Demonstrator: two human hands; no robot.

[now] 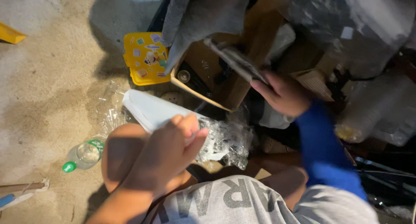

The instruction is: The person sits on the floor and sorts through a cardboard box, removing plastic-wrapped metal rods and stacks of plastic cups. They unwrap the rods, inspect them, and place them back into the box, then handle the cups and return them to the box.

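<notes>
My left hand (167, 152) is closed around a white bag (149, 109), the fingers folded over its near edge with crinkled clear plastic (225, 139) just beside; my right hand (284, 94), in a blue sleeve (325, 150), pinches a dark flat sheet (236, 59) between thumb and fingers, above an open cardboard box (216, 83); a yellow box (145, 59) sits left of it.

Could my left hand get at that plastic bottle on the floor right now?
Probably not as it stands: the left hand is closed on a white sheet. The bottle itself lies uncovered on the floor beside the knee.
</notes>
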